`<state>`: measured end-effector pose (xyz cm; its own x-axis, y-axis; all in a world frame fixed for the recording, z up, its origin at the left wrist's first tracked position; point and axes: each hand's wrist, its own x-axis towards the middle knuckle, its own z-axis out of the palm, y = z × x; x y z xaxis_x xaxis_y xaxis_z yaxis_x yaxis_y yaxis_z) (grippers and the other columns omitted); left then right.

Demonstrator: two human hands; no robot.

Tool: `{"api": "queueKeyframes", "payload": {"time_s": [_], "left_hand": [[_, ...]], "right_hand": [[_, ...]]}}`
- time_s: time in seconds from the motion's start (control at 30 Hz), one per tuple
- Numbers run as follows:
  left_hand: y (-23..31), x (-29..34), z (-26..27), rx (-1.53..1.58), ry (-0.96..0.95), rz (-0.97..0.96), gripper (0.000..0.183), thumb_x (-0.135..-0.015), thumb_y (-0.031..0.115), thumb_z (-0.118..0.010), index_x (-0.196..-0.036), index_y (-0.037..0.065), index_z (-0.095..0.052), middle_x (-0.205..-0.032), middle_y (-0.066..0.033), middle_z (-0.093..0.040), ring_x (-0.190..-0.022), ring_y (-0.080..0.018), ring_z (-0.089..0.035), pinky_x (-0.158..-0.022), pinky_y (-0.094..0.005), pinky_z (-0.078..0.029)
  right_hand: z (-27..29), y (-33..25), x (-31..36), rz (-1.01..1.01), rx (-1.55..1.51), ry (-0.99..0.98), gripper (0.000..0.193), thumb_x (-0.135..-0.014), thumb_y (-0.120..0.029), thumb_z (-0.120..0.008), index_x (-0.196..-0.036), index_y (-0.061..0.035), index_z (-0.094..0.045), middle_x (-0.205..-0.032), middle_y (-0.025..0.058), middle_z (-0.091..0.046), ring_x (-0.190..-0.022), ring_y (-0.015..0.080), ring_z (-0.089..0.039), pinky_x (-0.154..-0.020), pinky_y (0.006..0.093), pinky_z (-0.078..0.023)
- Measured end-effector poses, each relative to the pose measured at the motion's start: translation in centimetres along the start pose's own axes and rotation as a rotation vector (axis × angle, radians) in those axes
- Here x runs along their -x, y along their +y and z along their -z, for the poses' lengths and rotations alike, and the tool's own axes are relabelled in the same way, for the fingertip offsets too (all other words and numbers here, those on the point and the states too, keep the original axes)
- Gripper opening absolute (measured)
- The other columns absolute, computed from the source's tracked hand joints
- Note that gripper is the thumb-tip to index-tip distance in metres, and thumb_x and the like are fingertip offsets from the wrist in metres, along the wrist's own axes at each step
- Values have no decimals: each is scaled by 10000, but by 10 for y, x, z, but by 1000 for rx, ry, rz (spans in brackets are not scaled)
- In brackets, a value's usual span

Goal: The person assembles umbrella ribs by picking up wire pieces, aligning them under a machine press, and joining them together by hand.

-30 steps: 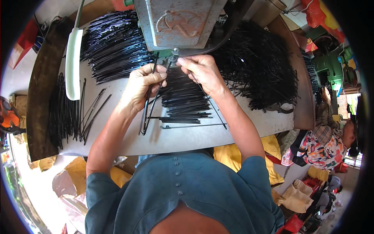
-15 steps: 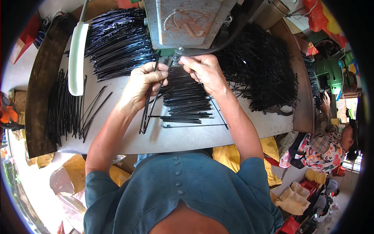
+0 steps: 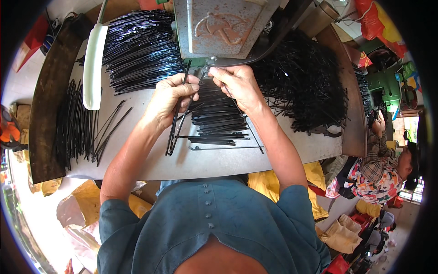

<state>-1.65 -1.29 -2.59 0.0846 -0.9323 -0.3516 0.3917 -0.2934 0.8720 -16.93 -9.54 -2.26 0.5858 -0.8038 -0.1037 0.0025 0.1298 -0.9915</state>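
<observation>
My left hand [image 3: 169,101] is closed on thin black metal umbrella ribs [image 3: 174,130], pinched between thumb and fingers and slanting down toward the table. The fingers of my right hand [image 3: 242,87] pinch at the ribs' joint, right under the tip of a grey metal machine [image 3: 222,28] with a raised umbrella emblem. Another thin rib [image 3: 247,124] hangs from beneath my right hand, its lower end near my right forearm. The fingertips hide the exact joint. Below the hands lies a stack of black ribs [image 3: 216,116] on the metal tabletop [image 3: 137,170].
Far left stands a large pile of ribs [image 3: 141,55], with a smaller bundle [image 3: 73,130] nearer. A tangled heap [image 3: 303,80] covers the right side. A white lamp [image 3: 92,68] hangs at left. Wooden boards [image 3: 43,123] edge the table. A co-worker [image 3: 381,176] sits at right.
My hands stay at nearly the same spot beneath the machine. The rib hanging under my right hand has swung slightly left at its lower end.
</observation>
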Motion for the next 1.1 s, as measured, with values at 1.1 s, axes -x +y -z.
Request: {"api": "queueKeyframes", "payload": {"time_s": [1.1], "left_hand": [[-6, -1, -9, -16, -7, -70, 103, -767, 113, -584, -734, 30, -532, -582, -27, -544, -392, -37, -380, -349, -162, -276]], "right_hand": [[-14, 3, 10, -55, -265, 59, 123, -808, -114, -532, -785, 6, -547, -630, 26, -515, -446, 42, -421, -366, 162, -306]]}}
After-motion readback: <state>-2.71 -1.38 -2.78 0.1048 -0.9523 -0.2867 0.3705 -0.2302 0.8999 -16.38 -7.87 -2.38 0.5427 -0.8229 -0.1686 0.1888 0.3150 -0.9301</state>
